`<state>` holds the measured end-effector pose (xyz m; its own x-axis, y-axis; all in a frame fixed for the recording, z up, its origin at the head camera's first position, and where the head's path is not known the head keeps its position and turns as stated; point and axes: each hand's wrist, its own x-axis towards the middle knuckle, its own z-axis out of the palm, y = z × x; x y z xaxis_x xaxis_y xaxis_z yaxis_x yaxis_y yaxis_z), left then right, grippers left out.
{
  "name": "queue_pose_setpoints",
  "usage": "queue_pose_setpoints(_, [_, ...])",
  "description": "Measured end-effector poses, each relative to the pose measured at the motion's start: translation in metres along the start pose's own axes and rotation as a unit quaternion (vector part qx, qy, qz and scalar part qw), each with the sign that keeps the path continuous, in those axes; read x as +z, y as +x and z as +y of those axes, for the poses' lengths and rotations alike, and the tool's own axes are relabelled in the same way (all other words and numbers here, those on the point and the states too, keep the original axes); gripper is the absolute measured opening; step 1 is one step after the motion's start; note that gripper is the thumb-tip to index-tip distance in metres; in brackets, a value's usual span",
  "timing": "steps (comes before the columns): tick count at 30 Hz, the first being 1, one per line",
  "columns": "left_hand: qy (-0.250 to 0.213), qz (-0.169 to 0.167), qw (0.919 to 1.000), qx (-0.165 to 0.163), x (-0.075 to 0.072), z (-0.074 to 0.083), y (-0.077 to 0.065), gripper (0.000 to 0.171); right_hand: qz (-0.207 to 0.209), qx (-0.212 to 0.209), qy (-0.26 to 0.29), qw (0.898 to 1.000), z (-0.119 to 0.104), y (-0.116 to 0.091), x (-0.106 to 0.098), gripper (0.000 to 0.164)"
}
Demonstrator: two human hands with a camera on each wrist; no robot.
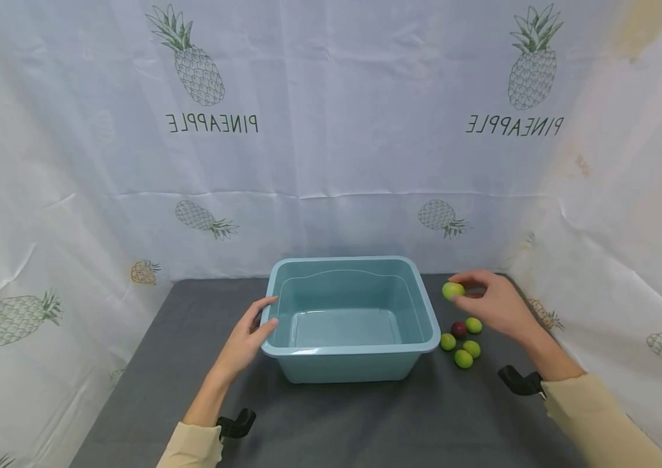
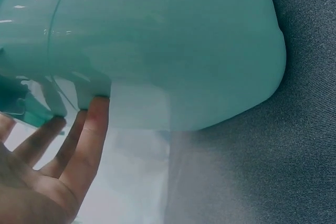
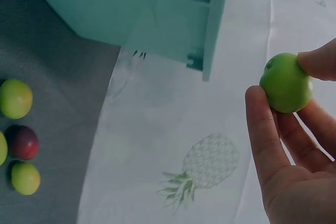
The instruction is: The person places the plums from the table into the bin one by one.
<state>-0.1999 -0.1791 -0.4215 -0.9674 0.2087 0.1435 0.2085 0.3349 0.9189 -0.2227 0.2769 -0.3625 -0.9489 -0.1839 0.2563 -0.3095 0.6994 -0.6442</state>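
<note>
My right hand [image 1: 491, 302] holds a small green plum [image 1: 452, 290] in the air, right of the basin's far rim. In the right wrist view the thumb and fingertips pinch that plum [image 3: 286, 83] from both sides. A light blue-green plastic basin [image 1: 343, 367] stands on the dark table, with nothing visible inside. At the basin's left rim, my left hand [image 1: 244, 341] grips with the thumb over the edge. The left wrist view shows its fingers [image 2: 89, 140] against the outer wall [image 2: 184, 40]; the thumb is hidden there.
On the table right of the basin lie several green plums [image 1: 463, 359] around one dark red plum [image 1: 458, 330]. White cloth printed with pineapples [image 1: 331, 162] hangs behind and along both sides. The dark tabletop [image 1: 179, 364] extends left and in front.
</note>
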Motion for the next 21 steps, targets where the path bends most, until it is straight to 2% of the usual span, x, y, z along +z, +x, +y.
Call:
queue_pose_setpoints(6, [0.002,0.001,1.0,0.0,0.0,-0.002,0.002,0.053,-0.018,-0.001,0.012,1.0,-0.013,0.009,0.005,0.035])
queue_pose_setpoints(14, [-0.007,0.013,0.9998,-0.015,0.002,-0.033,0.012,0.051,-0.04,-0.015,0.025,0.999,-0.033,0.023,0.013,0.035])
queue_pose_setpoints(21, [-0.013,0.017,0.9997,-0.009,0.003,-0.033,0.012,0.048,-0.059,-0.039,0.051,0.996,-0.057,0.031,0.015,0.031])
